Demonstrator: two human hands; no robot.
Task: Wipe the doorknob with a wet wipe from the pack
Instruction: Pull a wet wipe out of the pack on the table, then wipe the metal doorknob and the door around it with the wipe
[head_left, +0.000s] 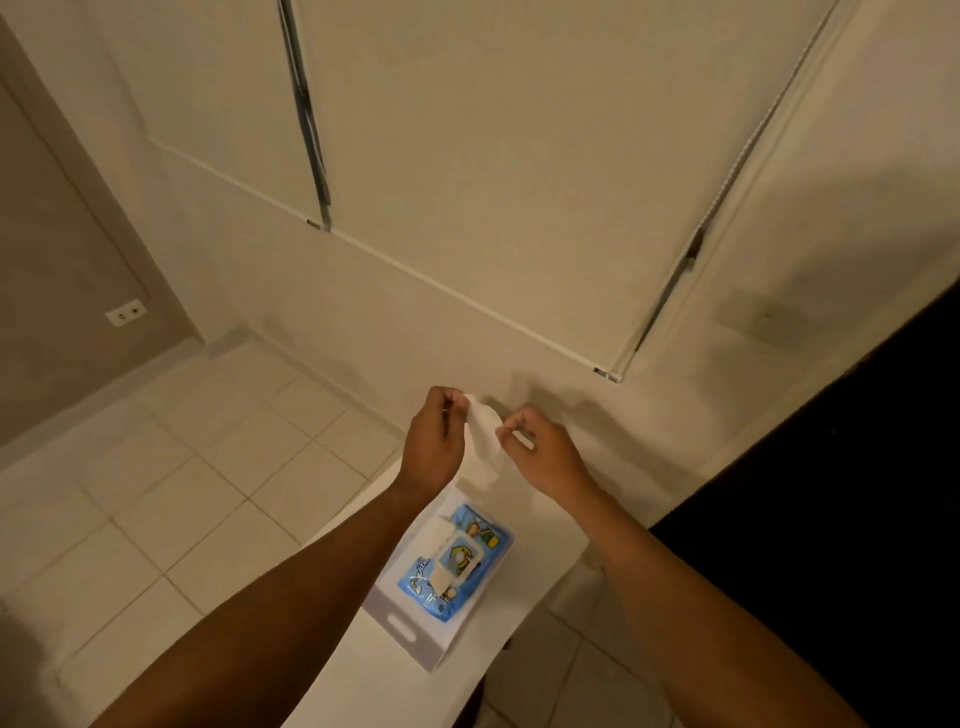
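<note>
Just below the middle of the frame, both hands hold a white wet wipe up in the air between them. The left hand has its grip pinched together on the wipe's upper corner, and the right hand has its grip pinched together on the wipe's right edge, so the sheet hangs partly spread between the two.

Directly below the hands, in the lower centre of the frame, the wet wipe pack lies flat on a white desk. The pack is blue with cartoon pictures; its flap is peeled back and a white sheet shows in the opening. Some cursive writing runs along its left edge, but it is too small and blurred to read.

A white wall socket sits at the left of the frame, above the pale tiled floor. No doorknob shows.
</note>
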